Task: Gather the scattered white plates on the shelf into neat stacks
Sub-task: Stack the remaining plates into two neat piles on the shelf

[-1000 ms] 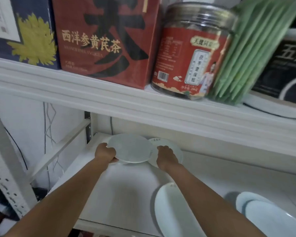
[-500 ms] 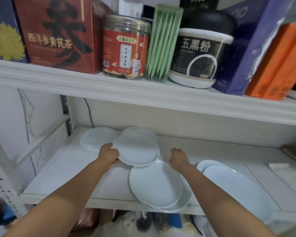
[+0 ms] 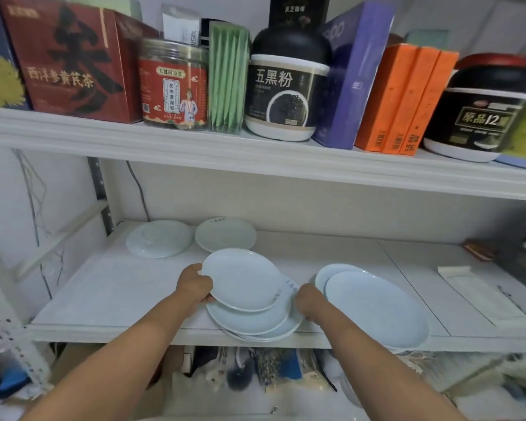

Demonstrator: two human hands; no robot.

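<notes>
Left hand [image 3: 195, 285] grips top plate [image 3: 240, 279] by rim, over stack [image 3: 249, 323]; right hand [image 3: 308, 299] grips stack's right edge, at shelf [image 3: 119, 299] front.

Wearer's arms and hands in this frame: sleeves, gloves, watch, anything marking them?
Nothing worn that shows. The left forearm and right forearm are bare down to the frame's bottom edge, no sleeve or cuff in view. The left hand and right hand are ungloved, wrists without watch or band. Rings: none seen, but the fingers are partly hidden.
</notes>
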